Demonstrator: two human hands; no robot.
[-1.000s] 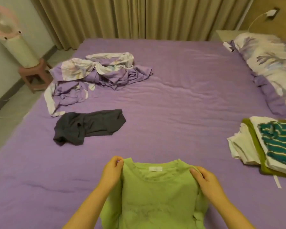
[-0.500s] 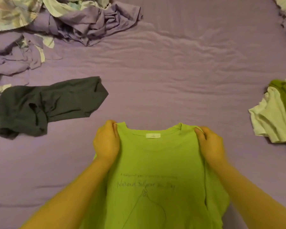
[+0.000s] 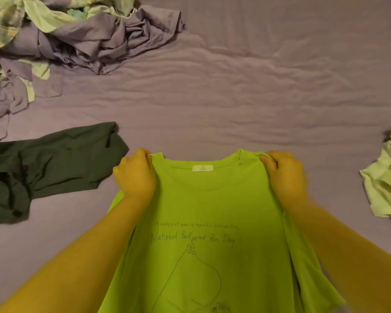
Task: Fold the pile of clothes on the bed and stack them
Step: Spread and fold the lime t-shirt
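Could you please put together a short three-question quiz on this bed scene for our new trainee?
1. True or false: both hands grip the green T-shirt at its shoulders.
2. Which garment lies nearest the left hand? A) dark grey garment B) crumpled purple bedding C) pale clothes at the right edge
3. Fill in: the white label sits just below the shirt's ____.

Key
1. True; the right hand holds the other shoulder.
2. A
3. Neckline
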